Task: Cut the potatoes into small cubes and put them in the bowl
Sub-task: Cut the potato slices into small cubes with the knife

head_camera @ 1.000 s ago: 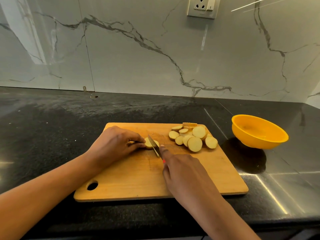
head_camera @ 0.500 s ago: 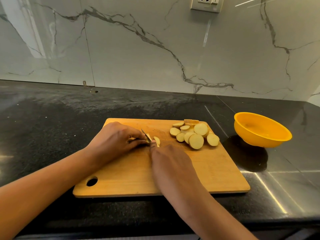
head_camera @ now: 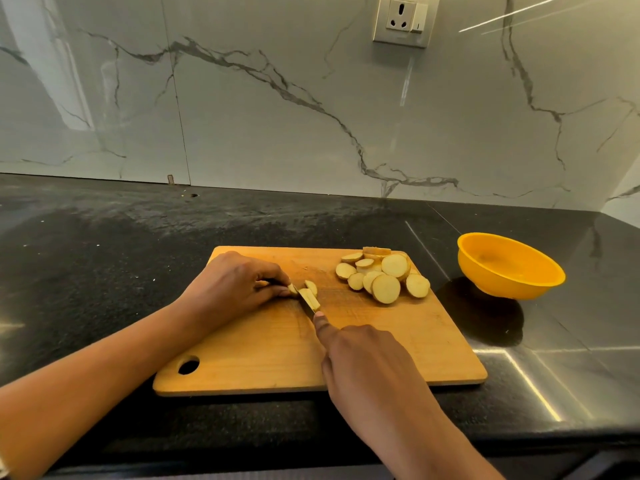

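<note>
A wooden cutting board (head_camera: 398, 351) lies on the black counter. My left hand (head_camera: 232, 289) pinches a small potato piece (head_camera: 293, 289) near the board's middle. My right hand (head_camera: 367, 362) grips a knife (head_camera: 306, 299), index finger laid along its spine, and the blade runs down through the potato, with cut strips (head_camera: 311, 294) beside it. A heap of round potato slices (head_camera: 381, 275) sits at the board's far right corner. The yellow bowl (head_camera: 512, 268) stands to the right of the board with nothing visible inside.
A marble backsplash with a wall socket (head_camera: 403, 20) rises behind the counter (head_camera: 104, 254). The counter's front edge runs just below the board. The board has a hanging hole (head_camera: 188, 365) at its near left corner.
The knife has moved left across the held piece and cut another strip from it. My right hand then drew back toward me. The left hand kept its hold.
</note>
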Tool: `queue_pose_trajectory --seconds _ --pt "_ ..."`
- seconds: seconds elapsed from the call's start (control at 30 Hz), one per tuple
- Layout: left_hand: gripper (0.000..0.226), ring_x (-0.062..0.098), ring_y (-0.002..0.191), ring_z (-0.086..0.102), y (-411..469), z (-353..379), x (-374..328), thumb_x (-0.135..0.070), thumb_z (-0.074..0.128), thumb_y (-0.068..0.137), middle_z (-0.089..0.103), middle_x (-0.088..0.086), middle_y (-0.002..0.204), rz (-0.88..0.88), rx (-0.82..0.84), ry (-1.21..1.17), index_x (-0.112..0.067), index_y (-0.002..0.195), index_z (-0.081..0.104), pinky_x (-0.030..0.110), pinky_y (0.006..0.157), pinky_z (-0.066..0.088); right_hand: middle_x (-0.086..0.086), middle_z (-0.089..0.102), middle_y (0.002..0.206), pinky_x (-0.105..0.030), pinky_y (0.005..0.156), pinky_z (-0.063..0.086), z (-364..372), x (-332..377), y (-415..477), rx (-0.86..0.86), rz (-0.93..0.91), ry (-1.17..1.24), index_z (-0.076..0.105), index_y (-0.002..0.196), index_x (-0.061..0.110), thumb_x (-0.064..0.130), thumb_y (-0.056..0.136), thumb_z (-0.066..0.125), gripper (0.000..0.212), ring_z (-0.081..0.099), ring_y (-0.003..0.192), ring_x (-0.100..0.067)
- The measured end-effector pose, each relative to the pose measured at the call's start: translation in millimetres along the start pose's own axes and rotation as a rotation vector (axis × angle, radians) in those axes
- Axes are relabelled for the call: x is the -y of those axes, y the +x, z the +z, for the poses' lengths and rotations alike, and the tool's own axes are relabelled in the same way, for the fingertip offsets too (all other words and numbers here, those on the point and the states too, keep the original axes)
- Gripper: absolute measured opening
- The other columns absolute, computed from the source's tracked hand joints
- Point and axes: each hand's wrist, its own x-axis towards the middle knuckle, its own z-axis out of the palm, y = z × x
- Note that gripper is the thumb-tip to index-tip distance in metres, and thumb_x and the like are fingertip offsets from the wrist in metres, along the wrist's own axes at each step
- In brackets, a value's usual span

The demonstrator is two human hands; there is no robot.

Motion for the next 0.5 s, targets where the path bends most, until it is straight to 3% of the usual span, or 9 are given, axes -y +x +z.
queue_pose_trajectory --seconds 0.1,0.23,0.37,0.5 --pt "0.020 -0.002 0.082 0.064 -1 -2 -1 -0.037 0.069 0.078 0.072 -0.016 0.088 -0.022 0.004 -0.039 -0.028 0.095 0.075 0.014 0.072 0.052 -0.002 0.056 0.111 -0.028 0.067 0.038 1 -1 9 0.015 0.014 0.007 0.011 0.151 0.024 0.020 0.101 0.038 0.057 0.052 0.094 -0.018" --pt "0.041 -0.008 0.096 0.058 -2 -5 -4 -0.057 0.056 0.072 0.068 -0.021 0.088 -0.048 0.009 -0.091 -0.029 0.096 0.073 0.008 0.082 0.047 -0.006 0.055 0.117 -0.028 0.068 0.038 0 2 17 0.045 0.034 0.023 0.011 0.151 0.022 0.021 0.100 0.042 0.059 0.053 0.100 -0.021" --pt "0.048 -0.011 0.090 0.061 -2 -5 -2 -0.062 0.053 0.069 0.067 -0.022 0.092 -0.086 0.035 -0.106 -0.032 0.104 0.069 0.005 0.082 0.047 -0.002 0.056 0.115 -0.028 0.071 0.041 2 -1 11 -0.029 0.037 0.105 0.012 0.151 0.027 0.023 0.101 0.040 0.057 0.053 0.098 -0.018" --pt "0.055 -0.008 0.088 0.064 -2 -5 -5 -0.063 0.055 0.065 0.068 -0.019 0.095 -0.107 0.032 -0.106 -0.034 0.110 0.065 0.012 0.084 0.051 0.003 0.058 0.116 -0.025 0.076 0.044 0 -6 10 -0.138 0.060 0.198 0.015 0.149 0.029 0.028 0.101 0.039 0.054 0.054 0.098 -0.012"
